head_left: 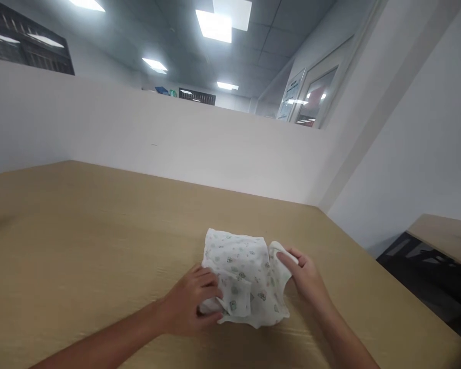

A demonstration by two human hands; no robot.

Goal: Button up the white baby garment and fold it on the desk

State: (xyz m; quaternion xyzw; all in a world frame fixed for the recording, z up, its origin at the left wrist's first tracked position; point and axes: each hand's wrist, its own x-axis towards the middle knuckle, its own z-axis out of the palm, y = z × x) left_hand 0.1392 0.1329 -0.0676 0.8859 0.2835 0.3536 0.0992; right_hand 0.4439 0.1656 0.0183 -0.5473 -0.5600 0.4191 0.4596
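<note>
A small white garment [249, 259], much like a baby's top, lies on the table with little printed figures scattered over it. Its left part is folded inward as a sleeve-like flap [236, 296] over the body. My left hand [197, 300] has its fingers curled on the garment's left edge, beside that flap, gripping the fabric. At the right side, my right hand [301, 269] pinches another sleeve-like part between thumb and fingers, lifted a little off the table. The fingertips under the fabric are hidden on both sides.
The wide wood-coloured table [119, 220] reaches a low white partition [184, 138] at the back. A white wall [411, 138] rises on the right. Beyond the table's right edge stands another wood-topped surface [445, 238] with a dark underside.
</note>
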